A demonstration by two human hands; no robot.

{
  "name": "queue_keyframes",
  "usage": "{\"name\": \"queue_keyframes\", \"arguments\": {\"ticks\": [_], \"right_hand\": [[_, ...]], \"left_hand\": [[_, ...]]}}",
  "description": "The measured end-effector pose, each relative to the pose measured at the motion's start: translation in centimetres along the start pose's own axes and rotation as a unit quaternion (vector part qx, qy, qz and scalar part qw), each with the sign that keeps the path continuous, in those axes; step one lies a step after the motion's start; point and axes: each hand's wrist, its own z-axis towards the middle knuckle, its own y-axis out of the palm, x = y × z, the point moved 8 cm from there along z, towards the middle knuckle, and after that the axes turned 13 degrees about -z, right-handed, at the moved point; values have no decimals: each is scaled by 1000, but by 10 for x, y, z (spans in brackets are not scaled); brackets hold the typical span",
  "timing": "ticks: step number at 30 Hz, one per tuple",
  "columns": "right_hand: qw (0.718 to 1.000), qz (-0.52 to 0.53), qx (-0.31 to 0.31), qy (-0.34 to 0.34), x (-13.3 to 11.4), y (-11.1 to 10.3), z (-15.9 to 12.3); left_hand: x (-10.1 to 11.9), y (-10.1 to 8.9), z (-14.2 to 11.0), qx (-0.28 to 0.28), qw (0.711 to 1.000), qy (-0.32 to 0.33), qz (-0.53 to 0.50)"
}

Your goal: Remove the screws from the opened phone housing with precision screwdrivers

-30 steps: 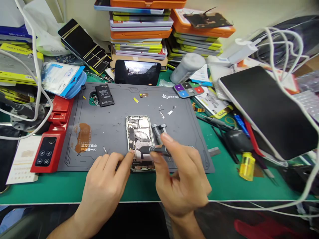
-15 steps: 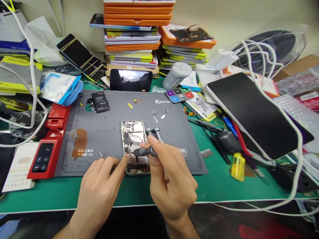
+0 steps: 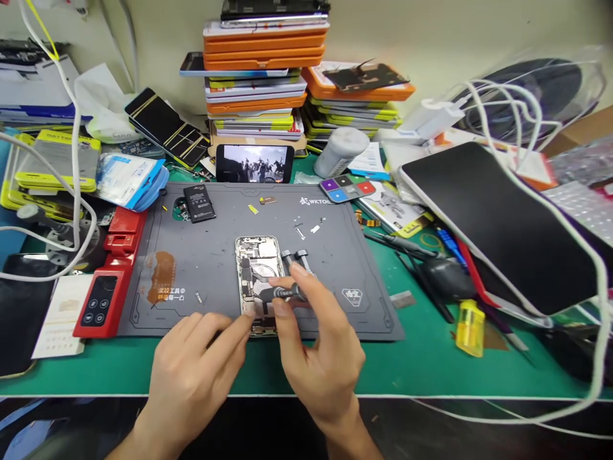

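An opened smartphone (image 3: 261, 262) lies on the grey work mat (image 3: 205, 252), its inner boards showing. My left hand (image 3: 196, 358) is closed at the phone's lower left edge, with the index fingertip pressed on the frame. Over the lower half of the phone, my right hand (image 3: 323, 345) grips a dark screwdriver (image 3: 275, 293) between thumb and fingers. The screwdriver's tip is too small to make out. Two more screwdrivers (image 3: 301, 255) lie just right of the phone, partly behind my fingers. Tiny metal parts (image 3: 300, 233) are scattered farther up the mat.
A black battery (image 3: 200, 204) rests at the mat's upper left, beside a red device (image 3: 103, 291). Behind the mat, a phone playing video (image 3: 255, 163) leans before stacked boxes (image 3: 261, 96). To the right are a large black-screened tablet (image 3: 502, 223), a yellow lighter (image 3: 470, 328) and white cables (image 3: 601, 306).
The camera view has shifted slightly. My right hand has shifted its fingers around the screwdriver and sits a little more to the left. My left hand stays at the phone's edge.
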Motion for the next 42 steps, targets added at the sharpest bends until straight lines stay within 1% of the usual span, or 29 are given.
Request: {"name": "queue_keyframes", "arguments": {"ticks": [2, 4, 6, 7, 8, 10, 12, 14, 16, 20, 23, 26, 31, 33, 38, 42], "right_hand": [[998, 38, 19, 42, 7, -4, -6], [991, 88, 58, 87, 14, -11, -10], [981, 123, 95, 114, 19, -19, -12], [979, 130, 101, 121, 20, -21, -12], [978, 134, 100, 125, 20, -21, -11], [978, 143, 88, 124, 19, -20, -9], [976, 151, 97, 119, 18, -21, -8], [975, 157, 108, 116, 17, -23, -9], [975, 161, 105, 114, 17, -22, -10], [977, 163, 98, 101, 15, -22, -10], [973, 168, 105, 118, 16, -23, -12], [970, 174, 100, 136, 18, -22, -15], [971, 176, 90, 136, 18, -22, -21], [970, 175, 83, 146, 19, -21, -23], [971, 169, 64, 158, 20, -18, -24], [971, 169, 53, 158, 20, -14, -25]], "left_hand": [[-7, -17, -3, 30, 999, -20, -9], [-21, -38, -6, 70, 995, -54, 42], [-39, -58, -10, 98, 982, -111, 114], [-45, -65, -12, 102, 977, -126, 137], [-49, -67, -12, 94, 976, -133, 147], [-52, -66, -12, 64, 980, -127, 142], [-52, -60, -9, 35, 984, -118, 129], [-52, -54, -4, 17, 985, -109, 133], [-53, -51, 4, 8, 984, -96, 150], [-53, -43, 24, -25, 978, -36, 202], [-54, -35, 33, -53, 972, -14, 227], [-56, -31, 37, -62, 972, -12, 227], [-63, -30, 38, -70, 972, -24, 221], [-62, -30, 39, -73, 966, -21, 247], [-56, -24, 43, -88, 932, -11, 351], [-59, -19, 44, -110, 929, 9, 353]]}}
